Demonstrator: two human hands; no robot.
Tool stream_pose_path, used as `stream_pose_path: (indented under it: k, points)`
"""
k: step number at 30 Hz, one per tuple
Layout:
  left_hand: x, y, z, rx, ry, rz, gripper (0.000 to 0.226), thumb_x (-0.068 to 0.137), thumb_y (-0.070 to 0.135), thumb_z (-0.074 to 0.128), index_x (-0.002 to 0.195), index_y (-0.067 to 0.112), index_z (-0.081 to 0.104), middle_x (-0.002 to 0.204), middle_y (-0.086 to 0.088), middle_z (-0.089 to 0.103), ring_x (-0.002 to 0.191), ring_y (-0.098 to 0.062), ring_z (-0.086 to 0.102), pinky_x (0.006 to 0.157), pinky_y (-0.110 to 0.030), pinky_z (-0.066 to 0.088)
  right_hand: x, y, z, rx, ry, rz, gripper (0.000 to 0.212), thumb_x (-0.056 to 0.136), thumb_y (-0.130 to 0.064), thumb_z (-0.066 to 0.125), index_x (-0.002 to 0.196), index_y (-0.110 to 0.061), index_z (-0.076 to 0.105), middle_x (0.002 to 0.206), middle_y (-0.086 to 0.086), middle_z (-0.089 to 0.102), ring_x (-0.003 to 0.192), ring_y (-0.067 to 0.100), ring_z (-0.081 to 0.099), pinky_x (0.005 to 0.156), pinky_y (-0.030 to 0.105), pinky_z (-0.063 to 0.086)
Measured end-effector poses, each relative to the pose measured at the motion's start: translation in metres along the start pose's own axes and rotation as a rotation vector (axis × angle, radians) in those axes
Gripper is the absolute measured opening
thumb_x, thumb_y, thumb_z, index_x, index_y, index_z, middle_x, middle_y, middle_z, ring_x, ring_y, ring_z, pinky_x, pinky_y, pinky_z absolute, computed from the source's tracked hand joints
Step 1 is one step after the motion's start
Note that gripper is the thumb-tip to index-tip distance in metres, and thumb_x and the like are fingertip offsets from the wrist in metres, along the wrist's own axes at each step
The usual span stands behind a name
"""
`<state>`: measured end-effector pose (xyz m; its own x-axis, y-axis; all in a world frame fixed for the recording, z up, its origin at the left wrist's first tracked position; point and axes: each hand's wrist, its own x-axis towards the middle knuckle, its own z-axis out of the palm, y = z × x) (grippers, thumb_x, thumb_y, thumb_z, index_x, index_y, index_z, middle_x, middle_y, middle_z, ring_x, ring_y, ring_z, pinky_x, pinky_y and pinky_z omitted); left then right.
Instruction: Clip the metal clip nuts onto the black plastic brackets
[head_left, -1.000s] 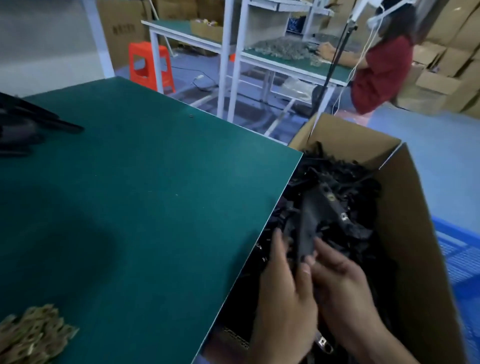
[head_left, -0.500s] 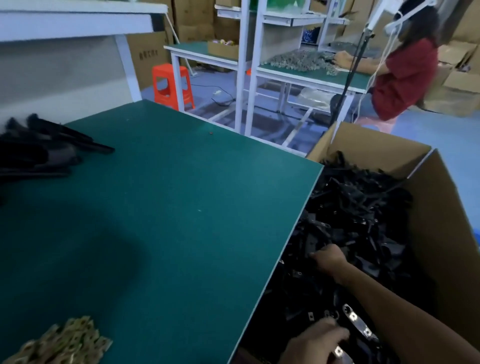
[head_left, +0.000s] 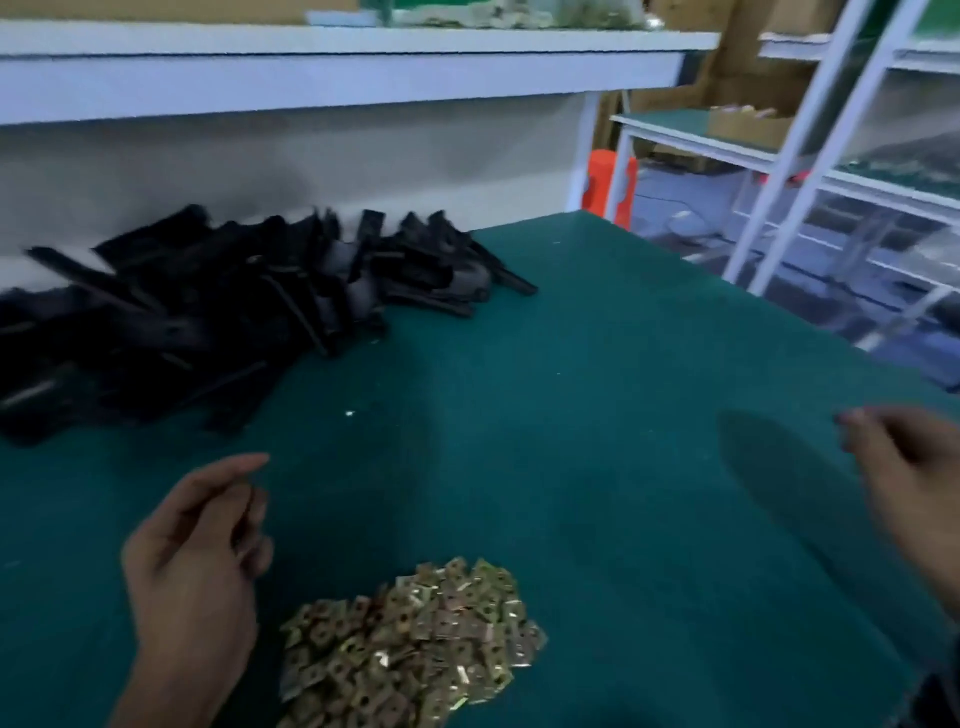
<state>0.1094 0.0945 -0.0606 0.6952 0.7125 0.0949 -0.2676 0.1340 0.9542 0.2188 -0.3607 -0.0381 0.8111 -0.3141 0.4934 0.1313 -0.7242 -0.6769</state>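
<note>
Dim, motion-blurred, soft shadows, warped edges

A single head-worn camera looks forward and down across the green table (head_left: 571, 415), close above the pile of clip nuts (head_left: 410, 639), with the shelf (head_left: 337, 67) beyond.

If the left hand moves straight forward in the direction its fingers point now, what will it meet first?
Probably bare green mat. The left hand points up and right, passing right of the black brackets. Depth is unclear, so it may clip the pile's near edge.
</note>
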Motion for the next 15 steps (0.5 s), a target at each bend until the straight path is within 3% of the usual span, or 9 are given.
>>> stream_pose_path:
  k: [1,3,6,10,13,15]
  points:
    - [0.003,-0.001,-0.007,-0.01,-0.022,-0.015,0.027,0.101,0.004,0.045,0.093,0.006,0.071,0.06,-0.007,0.042,0.049,-0.014,0.033,0.044,-0.021,0.024,-0.005,-0.024,0.029,0.021,-0.113,-0.015,0.014,0.098,-0.025,0.065,0.086,-0.022,0.072,0.077,-0.001,0.073,0.069,0.007,0.063,0.063,0.017,0.049]
    - [0.009,-0.006,-0.01,0.043,-0.052,-0.018,0.027,0.1,0.004,0.047,0.09,0.007,0.072,0.057,-0.006,0.033,0.05,-0.018,0.027,0.042,-0.021,0.025,-0.01,-0.066,0.093,0.128,-0.377,-0.081,0.013,0.094,-0.007,0.069,0.091,-0.018,0.075,0.085,-0.008,0.074,0.072,-0.005,0.065,0.072,0.005,0.046]
    - [0.017,-0.009,-0.011,0.056,-0.131,-0.069,0.03,0.103,0.007,0.049,0.085,0.01,0.073,0.057,-0.004,0.026,0.052,-0.021,0.017,0.043,-0.024,0.021,-0.004,-0.126,0.19,0.258,-0.61,-0.13,0.014,0.094,-0.001,0.067,0.1,-0.012,0.075,0.09,0.002,0.074,0.056,-0.004,0.062,0.063,0.007,0.046]
    - [0.021,-0.007,-0.013,0.053,-0.102,-0.172,0.032,0.104,0.014,0.05,0.082,0.014,0.073,0.058,-0.002,0.026,0.056,-0.026,0.013,0.046,-0.031,0.016,0.04,-0.18,0.287,0.404,-0.554,0.017,0.023,0.095,-0.015,0.068,0.117,-0.016,0.065,0.111,-0.001,0.068,0.056,0.013,0.066,0.048,0.019,0.045]
    - [0.022,-0.008,-0.012,0.066,-0.105,-0.195,0.032,0.103,0.013,0.05,0.08,0.015,0.072,0.055,-0.001,0.025,0.049,-0.019,0.015,0.046,-0.03,0.014,0.08,-0.2,0.334,0.391,-0.427,0.213,0.049,0.09,-0.043,0.071,0.124,-0.008,0.06,0.097,0.004,0.069,0.052,0.016,0.065,0.04,0.022,0.042]
    - [0.022,-0.009,-0.01,0.093,-0.117,-0.196,0.031,0.103,0.012,0.051,0.08,0.016,0.072,0.052,0.001,0.025,0.046,-0.016,0.016,0.045,-0.026,0.015,0.097,-0.201,0.348,0.322,-0.441,0.308,0.06,0.082,-0.058,0.074,0.108,-0.005,0.064,0.082,0.005,0.068,0.05,0.016,0.062,0.042,0.023,0.04]
